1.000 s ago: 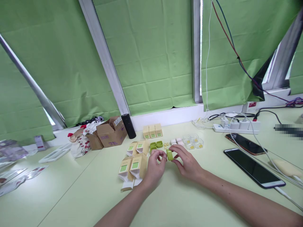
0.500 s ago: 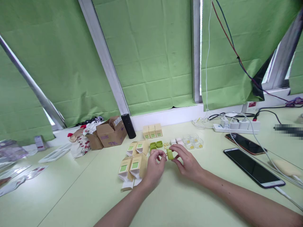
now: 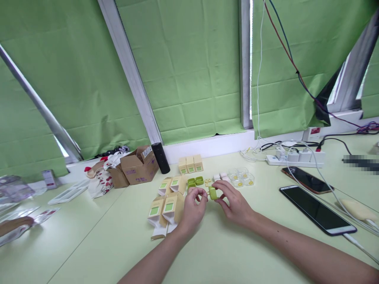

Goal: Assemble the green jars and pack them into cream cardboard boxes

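Between thumb and fingers, my right hand (image 3: 235, 203) grips a small green case (image 3: 212, 193) above the table. My left hand (image 3: 195, 203) is closed in a pinch at the case's left side; a tiny yellowish bit shows at its fingertips, too small to name. Just beyond lie more small green cases (image 3: 195, 181) and several tiny yellow pieces (image 3: 207, 182). Pale pink and white blocks (image 3: 221, 176) and clear containers with yellow dots (image 3: 242, 178) sit behind my right hand. Left of my left hand stand cream boxes with green labels (image 3: 172, 207), their white flaps open.
More cream boxes (image 3: 191, 164) stand by the wall, near a black cylinder (image 3: 160, 157) and a cardboard box (image 3: 139, 165). Two phones (image 3: 318, 209), cables and a power strip (image 3: 296, 158) occupy the right. Another person's hand (image 3: 17, 225) is over packets at far left.
Another person's hand has reached further in over the packets at the far left. My own hands and the green case have hardly moved.
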### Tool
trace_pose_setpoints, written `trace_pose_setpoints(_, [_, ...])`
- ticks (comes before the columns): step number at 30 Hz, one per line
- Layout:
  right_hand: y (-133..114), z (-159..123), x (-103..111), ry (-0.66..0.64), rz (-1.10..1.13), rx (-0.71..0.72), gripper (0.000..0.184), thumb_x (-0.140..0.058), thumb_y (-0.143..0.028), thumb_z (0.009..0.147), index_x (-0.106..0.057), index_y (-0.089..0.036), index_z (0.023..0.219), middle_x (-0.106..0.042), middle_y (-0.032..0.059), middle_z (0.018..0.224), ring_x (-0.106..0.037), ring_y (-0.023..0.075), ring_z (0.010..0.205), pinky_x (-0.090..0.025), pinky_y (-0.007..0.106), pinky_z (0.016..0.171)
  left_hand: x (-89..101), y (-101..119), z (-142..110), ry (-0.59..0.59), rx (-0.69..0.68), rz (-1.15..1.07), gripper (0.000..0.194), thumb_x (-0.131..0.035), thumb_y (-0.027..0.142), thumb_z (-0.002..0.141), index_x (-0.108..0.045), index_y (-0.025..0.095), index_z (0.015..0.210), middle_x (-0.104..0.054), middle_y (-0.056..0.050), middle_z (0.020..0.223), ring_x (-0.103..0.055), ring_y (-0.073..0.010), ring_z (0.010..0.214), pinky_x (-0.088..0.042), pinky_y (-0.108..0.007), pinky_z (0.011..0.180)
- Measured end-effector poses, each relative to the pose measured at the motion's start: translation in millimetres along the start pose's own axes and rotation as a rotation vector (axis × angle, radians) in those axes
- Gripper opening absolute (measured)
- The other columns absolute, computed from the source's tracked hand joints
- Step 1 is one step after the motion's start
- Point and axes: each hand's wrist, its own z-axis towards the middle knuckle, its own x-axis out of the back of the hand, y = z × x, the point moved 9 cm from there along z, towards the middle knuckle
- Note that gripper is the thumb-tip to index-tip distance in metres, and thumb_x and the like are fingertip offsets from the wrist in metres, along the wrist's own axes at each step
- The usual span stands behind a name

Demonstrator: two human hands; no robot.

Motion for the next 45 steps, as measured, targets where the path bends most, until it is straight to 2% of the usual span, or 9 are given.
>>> trace_pose_setpoints(26, [1, 0, 1, -0.005, -0.028, -0.023, 0.052, -0.054, -0.011, 0.095, -0.05, -0.027, 0.144, -0.062, 0.0141, 0.136, -0.066, 0.0289, 0.122, -0.07, 0.043, 0.082, 4.1, -3, 0, 0.01, -0.006, -0.015, 0.024, -0.06, 0.037, 0.09, -0.06, 0.021, 0.072, -0.062, -0.004, 0.084, -0.06, -0.021, 0.085, -0.046, -0.033, 0.081])
trace_pose_setpoints(30, [1, 0, 2, -0.017, -0.048, -0.026, 0.054, -0.054, -0.01, 0.094, -0.048, -0.026, 0.146, -0.06, 0.0143, 0.137, -0.065, 0.0291, 0.122, -0.069, 0.042, 0.081, 8.4, -3, 0, 0.033, 0.01, -0.021, 0.026, -0.059, 0.039, 0.092, -0.06, 0.021, 0.073, -0.062, -0.004, 0.083, -0.06, -0.022, 0.087, -0.046, -0.033, 0.081])
trace_pose_setpoints(34, [0, 0, 3, -0.03, -0.05, -0.024, 0.059, -0.053, -0.007, 0.093, -0.045, -0.026, 0.148, -0.055, 0.0161, 0.139, -0.063, 0.0302, 0.121, -0.069, 0.046, 0.085, 16.4, -1, 0, 0.086, -0.014, 0.008, 0.023, -0.059, 0.036, 0.094, -0.061, 0.021, 0.076, -0.062, -0.006, 0.087, -0.06, -0.0232, 0.092, -0.046, -0.034, 0.081])
trace_pose_setpoints(37, [-4, 2, 4, -0.034, -0.05, -0.01, 0.06, -0.052, -0.006, 0.092, -0.045, -0.025, 0.149, -0.054, 0.0171, 0.136, -0.063, 0.0312, 0.121, -0.068, 0.049, 0.089, 20.2, 5, -1, 0.117, -0.073, 0.04, 0.016, -0.061, 0.033, 0.094, -0.066, 0.021, 0.085, -0.063, -0.008, 0.097, -0.06, -0.0247, 0.1, -0.049, -0.038, 0.09])
trace_pose_setpoints(40, [-7, 3, 3, -0.044, -0.061, 0.011, 0.061, -0.051, -0.006, 0.094, -0.044, -0.025, 0.151, -0.054, 0.0174, 0.134, -0.063, 0.0317, 0.124, -0.066, 0.05, 0.095, 18.5, 13, -6, 0.095, -0.149, 0.034, 0.011, -0.062, 0.029, 0.094, -0.069, 0.023, 0.1, -0.063, -0.01, 0.109, -0.058, -0.0269, 0.114, -0.048, -0.044, 0.102])
trace_pose_setpoints(45, [-7, 1, 2, -0.03, -0.101, 0.057, 0.061, -0.054, -0.01, 0.097, -0.04, -0.025, 0.154, -0.058, 0.0177, 0.139, -0.062, 0.0324, 0.129, -0.064, 0.052, 0.098, 8.2, 31, -15, -0.023, -0.288, 0.092, 0.036, -0.066, 0.023, 0.092, -0.064, 0.028, 0.128, -0.064, -0.011, 0.129, -0.043, -0.0313, 0.136, -0.041, -0.053, 0.115])
